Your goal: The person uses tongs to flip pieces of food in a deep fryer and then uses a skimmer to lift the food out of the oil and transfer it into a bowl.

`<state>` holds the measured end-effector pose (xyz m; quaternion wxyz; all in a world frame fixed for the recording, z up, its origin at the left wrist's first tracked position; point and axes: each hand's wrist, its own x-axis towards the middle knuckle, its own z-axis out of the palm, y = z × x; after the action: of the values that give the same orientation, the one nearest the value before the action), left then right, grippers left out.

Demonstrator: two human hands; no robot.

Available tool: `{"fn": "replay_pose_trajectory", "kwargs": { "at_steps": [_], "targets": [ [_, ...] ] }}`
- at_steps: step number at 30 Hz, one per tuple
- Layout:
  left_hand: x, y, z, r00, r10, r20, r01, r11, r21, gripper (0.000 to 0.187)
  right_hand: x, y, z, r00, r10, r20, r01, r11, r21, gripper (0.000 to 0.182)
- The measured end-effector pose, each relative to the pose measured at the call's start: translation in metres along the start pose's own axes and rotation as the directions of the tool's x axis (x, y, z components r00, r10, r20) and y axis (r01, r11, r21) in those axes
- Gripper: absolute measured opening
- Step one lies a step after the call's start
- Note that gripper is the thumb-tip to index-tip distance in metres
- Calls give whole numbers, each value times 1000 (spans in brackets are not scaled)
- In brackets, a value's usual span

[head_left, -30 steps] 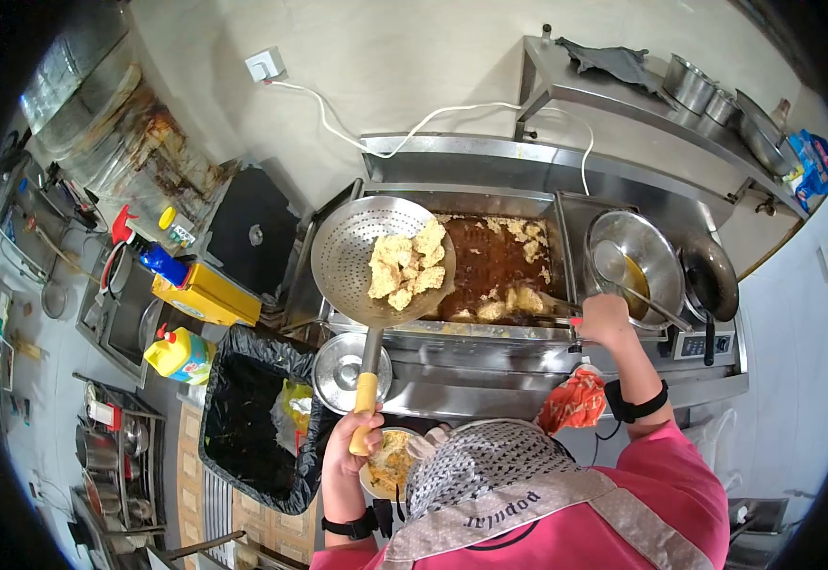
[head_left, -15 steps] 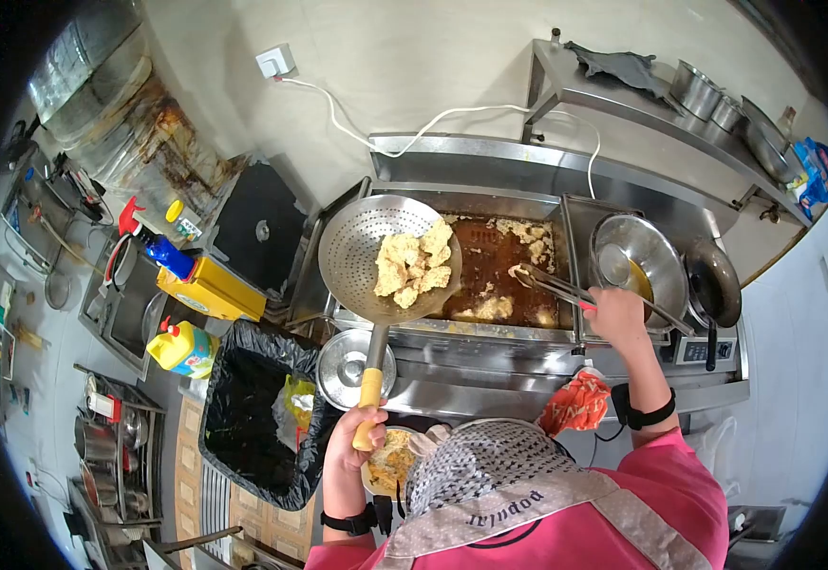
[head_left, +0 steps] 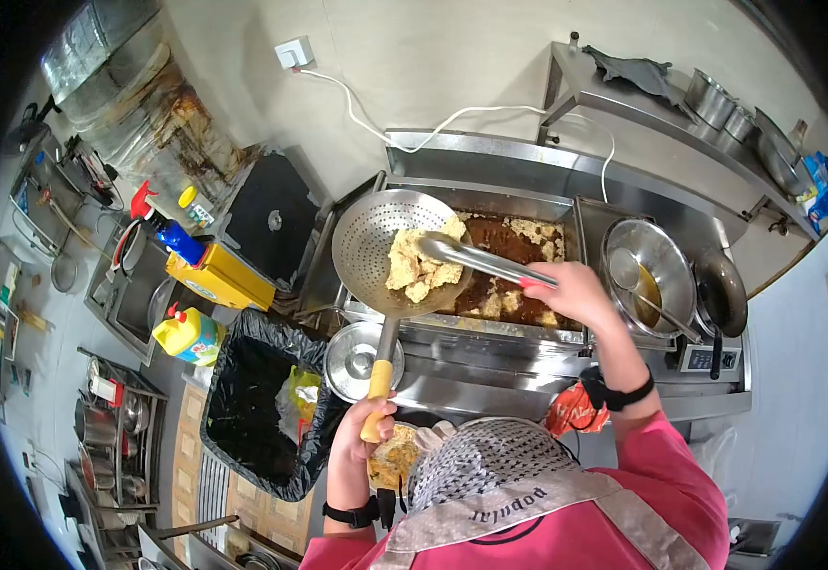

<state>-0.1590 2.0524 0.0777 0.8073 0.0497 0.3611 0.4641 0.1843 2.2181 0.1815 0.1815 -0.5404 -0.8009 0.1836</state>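
Note:
My left hand (head_left: 361, 427) grips the yellow handle (head_left: 380, 385) of a large perforated strainer (head_left: 362, 252), which hangs over the left part of the fryer. Several battered, pale golden pieces (head_left: 416, 278) lie in its bowl. Closed round metal tongs (head_left: 499, 260), my right hand (head_left: 571, 293) holds them over the strainer, their tips at the pieces. Whether the tips grip a piece cannot be made out. Brown oil (head_left: 499, 239) with more battered bits (head_left: 537, 231) fills the fryer well to the right of the strainer.
A steel bowl (head_left: 675, 256) with a ladle and a dark wok (head_left: 725, 299) stand right of the fryer. A metal lid (head_left: 361, 360) lies in front. At the left are a black-lined bin (head_left: 243, 418), a yellow jug (head_left: 184, 334) and a yellow container (head_left: 229, 278).
My right hand has moved the tongs up and left, from the oil to the strainer. The camera view has shifted slightly. My left hand still holds the strainer over the fryer.

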Motion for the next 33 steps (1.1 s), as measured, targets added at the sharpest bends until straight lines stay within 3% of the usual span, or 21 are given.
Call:
{"fn": "replay_pose_trajectory", "kwargs": {
  "at_steps": [3, 7, 10, 14, 20, 27, 33],
  "targets": [
    [0, 1, -2, 1000, -1, 10, 1, 1000, 2, 36, 22, -4, 22, 995, 73, 73, -89, 964, 249, 28],
    [1, 3, -2, 1000, -10, 2, 10, 1000, -6, 37, -2, 6, -4, 986, 148, -72, -153, 986, -73, 28],
    [1, 1, -5, 1000, 6, 14, -6, 1000, -3, 38, -21, 53, -3, 957, 291, -8, -291, 955, -64, 34],
    [3, 0, -6, 1000, 12, 19, -11, 1000, -17, 39, -43, 95, 14, 919, 385, 86, -363, 911, -195, 47],
    [2, 0, -6, 1000, 9, 21, -9, 1000, -21, 39, -44, 90, 35, 802, 497, 330, -442, 867, -232, 56],
    [1, 1, -2, 1000, 0, 0, 0, 1000, -16, 37, -26, 72, 62, 929, 296, 220, -177, 881, -439, 43],
    [2, 1, -3, 1000, -7, 6, 7, 1000, -20, 36, -39, 67, 52, 950, 280, 135, -191, 868, -457, 33]
  ]
}}
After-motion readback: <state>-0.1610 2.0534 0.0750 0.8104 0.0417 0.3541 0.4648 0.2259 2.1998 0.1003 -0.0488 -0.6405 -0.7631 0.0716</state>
